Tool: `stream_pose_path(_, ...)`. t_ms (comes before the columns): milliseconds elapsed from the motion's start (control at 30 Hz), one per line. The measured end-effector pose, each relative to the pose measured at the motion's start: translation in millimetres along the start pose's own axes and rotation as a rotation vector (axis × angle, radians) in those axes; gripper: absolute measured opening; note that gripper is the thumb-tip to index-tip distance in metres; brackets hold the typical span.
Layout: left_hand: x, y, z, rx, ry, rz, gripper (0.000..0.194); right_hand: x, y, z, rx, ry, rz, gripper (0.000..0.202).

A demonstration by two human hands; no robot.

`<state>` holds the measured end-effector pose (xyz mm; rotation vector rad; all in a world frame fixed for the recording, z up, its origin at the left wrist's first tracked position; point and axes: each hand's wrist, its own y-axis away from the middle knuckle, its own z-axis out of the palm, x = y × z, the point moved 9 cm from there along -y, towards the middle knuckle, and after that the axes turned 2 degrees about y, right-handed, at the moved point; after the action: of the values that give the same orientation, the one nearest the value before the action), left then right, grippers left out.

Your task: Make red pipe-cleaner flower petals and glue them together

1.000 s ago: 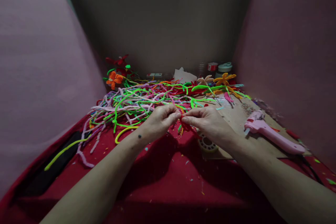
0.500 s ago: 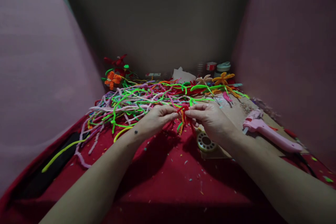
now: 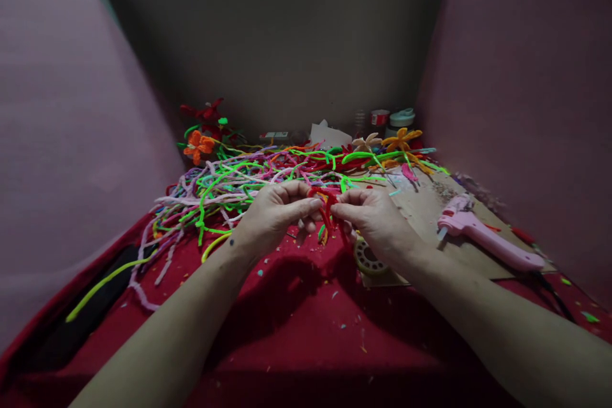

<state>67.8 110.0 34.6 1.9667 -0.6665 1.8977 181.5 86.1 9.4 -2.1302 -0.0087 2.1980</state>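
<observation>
Pipe cleaner pile (image 3: 224, 182): tangled across the desk (image 3: 306, 344), just beyond the left hand; loose ends are best kept out of the work.
Left hand (image 3: 275, 213): grip clamped on the red pipe cleaner, thumb against fingers; a steady pinch here should make a good anchor.
Red pipe cleaner (image 3: 327, 199): between the two hands, above the desk, its strands bent; small, even bends probably suit it better than hard pulling.
Right hand (image 3: 370, 217): grip clamped on it too, close to the left; working near the anchor should give better control.
Glue gun (image 3: 488, 239): on the cardboard (image 3: 418, 220); the forearm should stay off its nozzle.
</observation>
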Motion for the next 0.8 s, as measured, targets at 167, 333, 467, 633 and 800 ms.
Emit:
stream_pose_path(167,5.4,2.4,0.2,0.047,0.034,0.034,0.015,-4.3,1.2,-0.6,0.027,0.115,-0.050,0.015)
stream_pose_path(333,7.9,3.7,-6.7,0.153,0.067,0.043,0.013,-13.4,4.0,0.8,0.042,0.299,-0.206,0.011)
stream_pose_path(467,16.9,5.5,-5.5,0.169,-0.092,0.133,0.011,-12.7,4.2,1.7,0.042,0.341,-0.233,0.011)
stream_pose_path(633,22.2,10.8,1.5,0.147,-0.364,0.255,0.009,-11.2,3.2,-0.5,0.057,0.301,-0.188,0.011)
stream_pose_path(800,16.0,12.7,15.8,0.043,-0.591,0.290,0.010,0.0,1.3,-0.7,0.011,0.084,-0.011,0.011)
